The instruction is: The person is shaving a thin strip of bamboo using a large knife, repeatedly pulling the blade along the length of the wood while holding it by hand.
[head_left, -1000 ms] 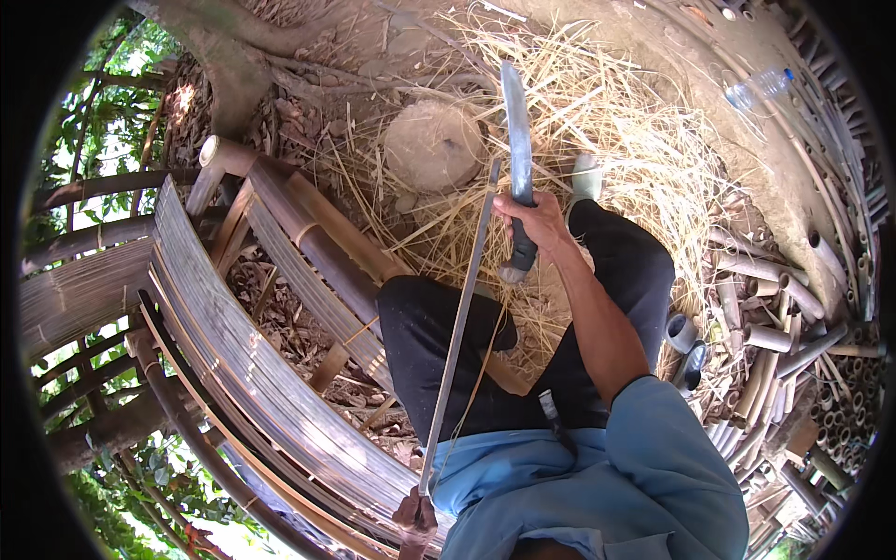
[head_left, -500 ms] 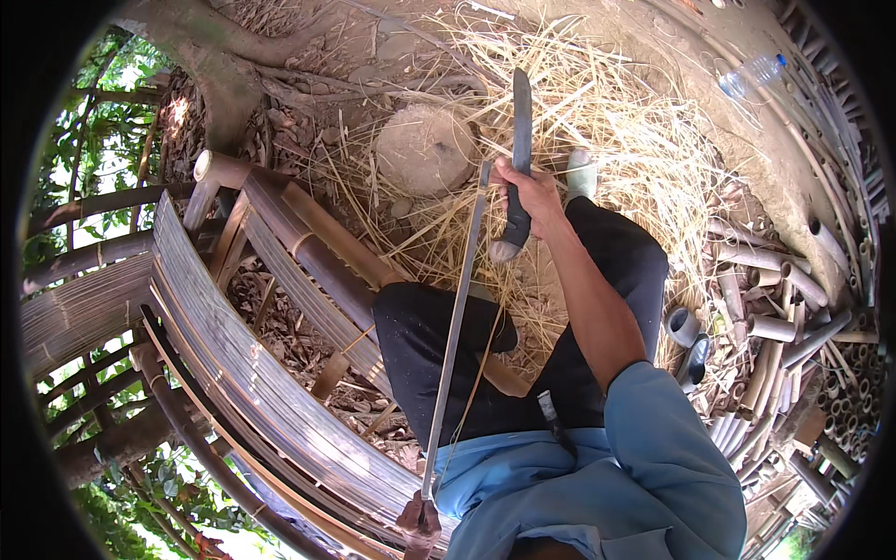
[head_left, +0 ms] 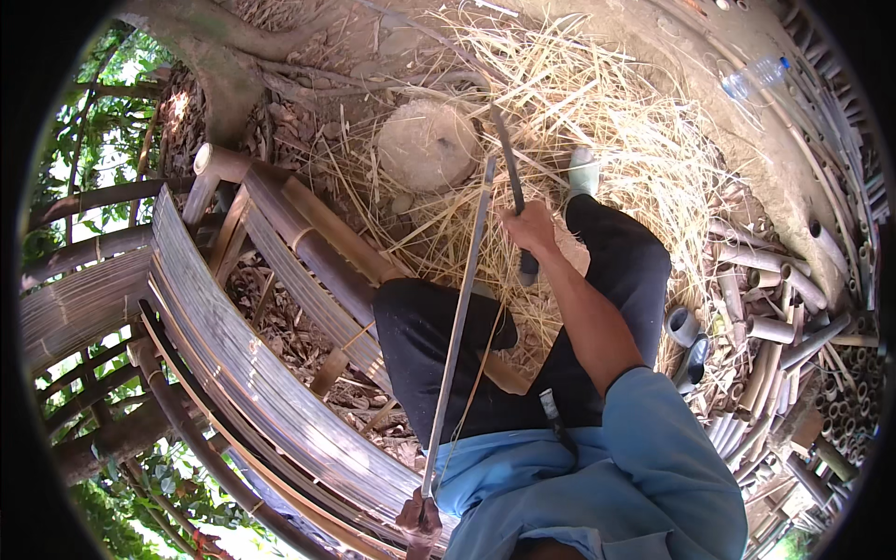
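Observation:
My right hand [head_left: 530,229], fingers wrapped round the handle, holds a machete [head_left: 508,157] above my lap. Its dark blade shows narrow, almost edge-on, and leans up and to the left; the handle's butt pokes out below the hand. A long, thin bamboo strip [head_left: 459,327] runs from my left hip up to near the blade. Whether its upper end touches the blade, I cannot tell. Low in the picture, my left hand [head_left: 419,525] is closed on the strip's lower end.
To my left stands a bamboo bench [head_left: 252,359] of slats and poles. Shavings [head_left: 644,177] litter the ground around a round stump [head_left: 427,147]. Cut bamboo tubes [head_left: 773,327] are piled at right, with a plastic bottle [head_left: 754,78] farther off. A tree trunk [head_left: 231,98] rises at far left.
My right hand has lowered slightly and turned the machete: its blade goes from broad and upright to narrow and tilted left. The strip's upper end has shifted slightly right; my left hand stays put.

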`<action>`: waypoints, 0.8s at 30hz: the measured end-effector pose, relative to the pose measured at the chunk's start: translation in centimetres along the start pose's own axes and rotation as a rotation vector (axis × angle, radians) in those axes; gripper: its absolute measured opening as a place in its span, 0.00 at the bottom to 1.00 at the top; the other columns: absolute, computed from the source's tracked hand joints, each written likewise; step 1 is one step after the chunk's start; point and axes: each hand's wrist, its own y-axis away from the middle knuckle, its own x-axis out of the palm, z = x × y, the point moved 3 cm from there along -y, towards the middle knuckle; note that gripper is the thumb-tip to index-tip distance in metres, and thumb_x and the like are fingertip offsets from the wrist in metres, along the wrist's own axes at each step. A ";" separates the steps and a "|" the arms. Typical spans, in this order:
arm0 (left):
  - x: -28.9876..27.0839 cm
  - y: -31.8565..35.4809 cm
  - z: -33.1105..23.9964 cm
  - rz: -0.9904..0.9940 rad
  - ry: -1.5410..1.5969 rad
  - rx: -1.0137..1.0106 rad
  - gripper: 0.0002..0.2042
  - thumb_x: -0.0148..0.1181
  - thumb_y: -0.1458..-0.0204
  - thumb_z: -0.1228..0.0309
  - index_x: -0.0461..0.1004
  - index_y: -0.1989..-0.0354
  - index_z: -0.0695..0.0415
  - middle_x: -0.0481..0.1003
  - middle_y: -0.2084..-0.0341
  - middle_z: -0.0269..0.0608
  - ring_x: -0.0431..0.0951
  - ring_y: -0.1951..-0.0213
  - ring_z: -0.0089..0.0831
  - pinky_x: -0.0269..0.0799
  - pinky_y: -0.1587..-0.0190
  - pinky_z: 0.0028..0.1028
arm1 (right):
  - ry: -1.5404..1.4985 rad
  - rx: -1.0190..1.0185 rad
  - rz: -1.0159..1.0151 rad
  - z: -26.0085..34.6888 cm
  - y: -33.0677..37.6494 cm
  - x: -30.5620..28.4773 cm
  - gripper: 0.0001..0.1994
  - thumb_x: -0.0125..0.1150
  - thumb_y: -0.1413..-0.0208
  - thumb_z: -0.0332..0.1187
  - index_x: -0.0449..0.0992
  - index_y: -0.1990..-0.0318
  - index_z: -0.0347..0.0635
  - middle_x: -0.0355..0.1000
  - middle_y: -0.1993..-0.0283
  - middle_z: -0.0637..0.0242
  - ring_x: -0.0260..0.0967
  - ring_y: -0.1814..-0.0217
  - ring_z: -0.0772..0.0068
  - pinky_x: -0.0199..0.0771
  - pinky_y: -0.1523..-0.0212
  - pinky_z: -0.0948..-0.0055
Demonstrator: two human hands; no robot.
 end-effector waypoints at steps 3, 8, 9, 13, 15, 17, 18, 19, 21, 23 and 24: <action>-0.5 -0.4 -1.8 -0.049 -0.043 -0.036 0.14 0.64 0.51 0.78 0.82 0.54 0.64 0.70 0.83 0.41 0.68 0.82 0.32 0.61 0.79 0.32 | -0.288 -0.054 0.027 -1.4 -0.1 -0.2 0.13 0.70 0.47 0.38 0.79 0.76 0.39 0.72 0.83 0.68 0.69 0.85 0.75 0.68 0.81 0.69; -0.2 0.6 -1.8 -0.227 0.021 -0.150 0.15 0.71 0.56 0.78 0.84 0.57 0.57 0.68 0.78 0.39 0.68 0.78 0.32 0.60 0.76 0.32 | -1.058 0.118 0.255 5.2 2.0 -4.0 0.17 0.69 0.43 0.42 0.80 0.64 0.33 0.77 0.72 0.62 0.67 0.80 0.78 0.70 0.80 0.76; 0.0 0.5 -1.6 -0.206 0.020 -0.182 0.16 0.71 0.56 0.78 0.84 0.56 0.56 0.67 0.77 0.40 0.69 0.77 0.35 0.62 0.76 0.34 | -1.128 0.136 0.248 5.9 2.3 -4.8 0.19 0.70 0.42 0.44 0.80 0.62 0.32 0.77 0.69 0.60 0.67 0.79 0.79 0.71 0.80 0.76; 0.4 0.2 -1.4 -0.220 0.004 -0.114 0.17 0.71 0.57 0.78 0.84 0.55 0.54 0.67 0.78 0.39 0.68 0.78 0.34 0.61 0.76 0.34 | -1.015 0.072 0.252 7.5 3.5 -5.9 0.27 0.72 0.45 0.52 0.80 0.61 0.28 0.79 0.64 0.56 0.70 0.76 0.80 0.73 0.80 0.76; 0.5 0.3 -1.2 -0.198 -0.010 -0.140 0.17 0.71 0.57 0.77 0.84 0.55 0.54 0.67 0.79 0.39 0.68 0.78 0.34 0.61 0.76 0.34 | -0.942 0.026 0.273 7.8 3.7 -5.7 0.26 0.75 0.47 0.49 0.80 0.62 0.28 0.78 0.68 0.60 0.69 0.77 0.81 0.73 0.79 0.78; 0.5 0.5 -1.0 -0.190 -0.021 -0.158 0.17 0.71 0.57 0.77 0.84 0.55 0.53 0.67 0.79 0.38 0.68 0.79 0.33 0.61 0.77 0.34 | -0.851 -0.024 0.318 8.3 3.6 -5.3 0.23 0.76 0.47 0.46 0.81 0.63 0.29 0.77 0.70 0.63 0.69 0.77 0.82 0.73 0.79 0.79; 0.6 0.6 -0.9 -0.193 -0.024 -0.163 0.17 0.71 0.57 0.77 0.84 0.55 0.53 0.67 0.79 0.38 0.67 0.79 0.33 0.60 0.77 0.34 | -0.887 -0.039 0.330 8.8 3.9 -5.3 0.18 0.76 0.46 0.42 0.81 0.66 0.31 0.75 0.74 0.67 0.68 0.78 0.82 0.72 0.80 0.79; 0.6 0.7 -0.9 -0.197 -0.027 -0.169 0.17 0.71 0.56 0.77 0.85 0.55 0.52 0.67 0.80 0.38 0.67 0.79 0.33 0.60 0.77 0.34 | -0.884 -0.054 0.321 9.1 3.9 -5.1 0.16 0.75 0.45 0.40 0.81 0.66 0.31 0.75 0.75 0.67 0.68 0.79 0.82 0.72 0.80 0.79; 0.5 0.7 -1.2 -0.195 -0.051 -0.167 0.17 0.71 0.56 0.77 0.84 0.54 0.52 0.66 0.80 0.38 0.67 0.79 0.33 0.60 0.77 0.33 | -0.877 -0.085 0.300 9.4 3.7 -5.0 0.12 0.74 0.44 0.35 0.81 0.67 0.32 0.74 0.76 0.68 0.67 0.80 0.82 0.71 0.81 0.79; 0.4 0.5 -1.5 -0.194 -0.055 -0.152 0.18 0.72 0.56 0.78 0.84 0.54 0.52 0.66 0.80 0.38 0.67 0.80 0.33 0.60 0.77 0.33 | -0.886 -0.090 0.154 9.3 2.6 -5.5 0.10 0.72 0.44 0.31 0.81 0.67 0.32 0.73 0.77 0.68 0.66 0.81 0.81 0.70 0.82 0.78; 0.3 0.3 -1.7 -0.193 -0.047 -0.137 0.18 0.72 0.56 0.78 0.84 0.53 0.52 0.66 0.80 0.38 0.67 0.80 0.33 0.60 0.77 0.33 | -0.888 -0.091 0.076 9.0 1.8 -6.1 0.08 0.71 0.43 0.29 0.81 0.67 0.32 0.73 0.77 0.68 0.66 0.82 0.81 0.69 0.83 0.78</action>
